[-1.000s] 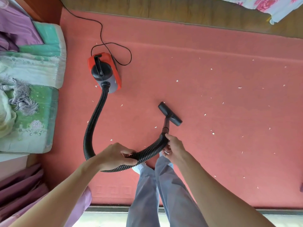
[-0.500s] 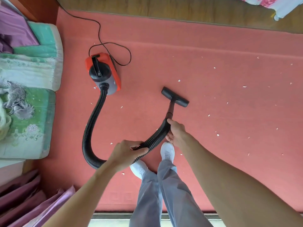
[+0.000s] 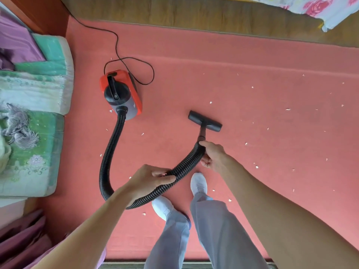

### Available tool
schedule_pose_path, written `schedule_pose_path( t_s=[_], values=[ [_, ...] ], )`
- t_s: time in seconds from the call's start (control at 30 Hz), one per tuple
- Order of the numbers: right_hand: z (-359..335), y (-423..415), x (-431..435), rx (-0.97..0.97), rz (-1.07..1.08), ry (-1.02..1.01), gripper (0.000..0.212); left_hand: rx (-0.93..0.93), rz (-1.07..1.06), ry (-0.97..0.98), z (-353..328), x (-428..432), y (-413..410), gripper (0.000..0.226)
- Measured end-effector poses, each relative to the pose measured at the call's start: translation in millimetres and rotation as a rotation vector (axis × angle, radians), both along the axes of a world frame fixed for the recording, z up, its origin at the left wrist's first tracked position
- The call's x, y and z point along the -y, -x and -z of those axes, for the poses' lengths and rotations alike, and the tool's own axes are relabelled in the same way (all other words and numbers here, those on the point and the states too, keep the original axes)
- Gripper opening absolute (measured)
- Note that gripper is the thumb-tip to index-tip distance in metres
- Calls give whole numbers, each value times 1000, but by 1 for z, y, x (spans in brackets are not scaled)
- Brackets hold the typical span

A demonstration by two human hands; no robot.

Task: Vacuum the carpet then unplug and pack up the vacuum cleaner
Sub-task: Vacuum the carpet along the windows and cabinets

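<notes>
- Far left: folded quilts (image 3: 37, 90) in green, white and purple lie along the carpet's edge.
- A red and black vacuum cleaner (image 3: 121, 94) sits on the red carpet (image 3: 252, 55), just right of the quilts. Its thin black cord (image 3: 117, 45) loops behind it and runs off toward the upper left corner.
- A black ribbed hose (image 3: 110, 150) leaves the cleaner's front, curves down toward the person, then rises again to the right.
- The left hand (image 3: 149, 180) holds the hose at mid-length, fingers and thumb curled round it.
- Two white shoes (image 3: 198, 183) and grey trouser legs stand on the carpet by the hose.
- The right hand (image 3: 212, 156) grips the hose's far end, fingers wrapped round it.
- Just beyond that hand, a short tube leads to the black floor nozzle (image 3: 205, 121), which lies flat on the carpet.
- To the right, small white scraps (image 3: 287, 109) are scattered over the carpet.
</notes>
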State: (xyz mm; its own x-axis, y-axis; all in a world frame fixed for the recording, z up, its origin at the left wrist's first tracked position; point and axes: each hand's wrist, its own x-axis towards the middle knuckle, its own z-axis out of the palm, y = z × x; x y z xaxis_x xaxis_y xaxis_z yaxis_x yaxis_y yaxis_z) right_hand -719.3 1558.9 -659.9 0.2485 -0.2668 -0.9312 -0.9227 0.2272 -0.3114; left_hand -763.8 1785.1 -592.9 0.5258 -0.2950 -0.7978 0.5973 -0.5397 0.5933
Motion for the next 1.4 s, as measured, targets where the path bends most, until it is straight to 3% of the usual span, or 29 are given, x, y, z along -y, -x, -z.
schedule_pose_path(
  t_s=[0.23, 0.47, 0.73, 0.9, 1.17, 1.27, 1.4],
  values=[
    [16, -73, 59, 0, -78, 84, 13, 41, -122, -3, 23, 80, -37, 17],
    [19, -129, 122, 12, -102, 118, 15, 118, -64, -53, 34, 154, -84, 16],
    [-10, -140, 145, -72, -220, -21, 17, -245, -82, 198, 1, 136, -114, 24],
    [-9, -168, 137, -48, -222, -23, 16, -231, -90, 165, -3, 132, -147, 23],
    [16, -247, 123, 3, -290, 78, 18, -216, -346, 210, 32, 146, -182, 14],
    [35, -270, 116, 31, -255, 124, 19, -193, -365, 160, 47, 146, -207, 25],
    [55, -275, 95, 63, -185, 186, 30, -136, -299, 81, 53, 128, -230, 9]
  ],
)
